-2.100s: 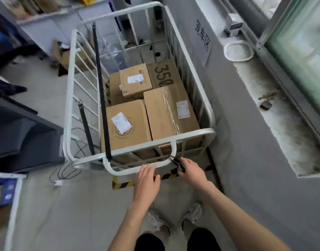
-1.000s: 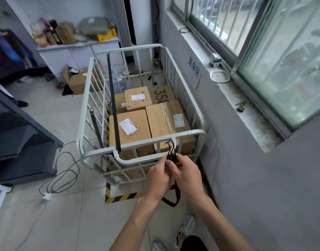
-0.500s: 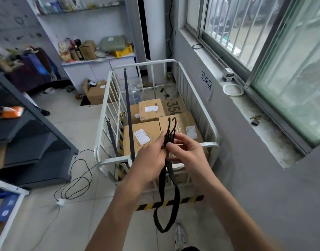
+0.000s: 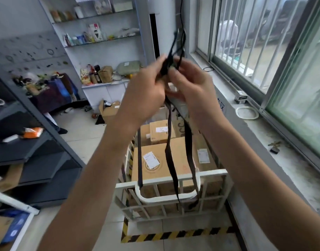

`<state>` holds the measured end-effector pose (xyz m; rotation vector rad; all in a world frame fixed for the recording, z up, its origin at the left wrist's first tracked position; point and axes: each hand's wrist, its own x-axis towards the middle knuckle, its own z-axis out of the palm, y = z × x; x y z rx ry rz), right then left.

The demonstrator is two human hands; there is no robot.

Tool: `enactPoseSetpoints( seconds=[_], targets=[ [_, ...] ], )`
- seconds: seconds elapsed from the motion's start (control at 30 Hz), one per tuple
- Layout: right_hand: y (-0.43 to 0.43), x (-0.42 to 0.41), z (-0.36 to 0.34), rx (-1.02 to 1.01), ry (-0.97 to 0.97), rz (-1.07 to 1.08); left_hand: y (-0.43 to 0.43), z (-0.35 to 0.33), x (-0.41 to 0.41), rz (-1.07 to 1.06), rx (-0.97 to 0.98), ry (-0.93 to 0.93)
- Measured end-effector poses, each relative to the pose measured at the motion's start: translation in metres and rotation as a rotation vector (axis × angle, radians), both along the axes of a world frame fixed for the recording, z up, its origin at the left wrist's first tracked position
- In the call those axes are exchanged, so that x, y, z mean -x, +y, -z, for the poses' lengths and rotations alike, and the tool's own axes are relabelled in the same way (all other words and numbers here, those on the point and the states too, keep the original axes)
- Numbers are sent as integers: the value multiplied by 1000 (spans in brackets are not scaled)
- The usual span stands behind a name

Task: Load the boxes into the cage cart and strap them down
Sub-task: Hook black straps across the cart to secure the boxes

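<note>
Forearms, two, bare, entering from the lower edge; elbows cut off by the frame.

Left hand (image 4: 146,91): raised in the centre of the view, fingers curled round a black strap (image 4: 189,142). Fingertips are blurred, and the exact grip point is hidden between the two hands.

Right hand (image 4: 190,87): just beside the left, thumb and fingers pinching the same strap at the same height.

Strap, black, flat webbing: short ends stand up above both hands, too blurred to tell whether a hook or buckle is there. Below the hands it hangs as a long loop, whose bottom dangles in front of the near rail.

Cage cart (image 4: 212,173): white tube frame, well below the hands. Its far end is hidden behind the hands and wrists.

Boxes (image 4: 159,147): brown cardboard, several, inside the cart, with white labels on top. The count is uncertain.

Second strap (image 4: 139,160): black, running over the cart's left side to the near rail.

Hazard tape (image 4: 173,234): yellow and black, on the floor around the cart's base.

Window sill (image 4: 264,133): right of the cart.
</note>
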<state>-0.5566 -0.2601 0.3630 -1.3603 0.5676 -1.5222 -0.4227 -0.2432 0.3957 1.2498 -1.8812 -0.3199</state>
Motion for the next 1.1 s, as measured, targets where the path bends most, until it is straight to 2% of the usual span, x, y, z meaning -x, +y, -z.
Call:
enactPoseSetpoints(
  seconds=[0.2,0.4,0.53,0.63,0.83,0.97,1.1],
  targets=[
    [-51,-9,-57,49,-34,62,-66,-44,8,27,204,86],
    [-108,-18,-50,-5,-37,134,-138,-35,1,138,164,184],
    [-144,-26,-4,-94,-20,224,-188,14,-11,249,5,241],
    [-171,-38,51,-206,-8,372,-226,65,-23,404,-201,264],
    [-205,-96,180,-465,-109,707,-300,176,-65,719,-631,114],
    [-211,-153,237,-590,-205,854,-323,243,-99,819,-833,128],
    [-207,-182,268,-675,-216,1020,-336,271,-112,794,-1015,123]
  ],
)
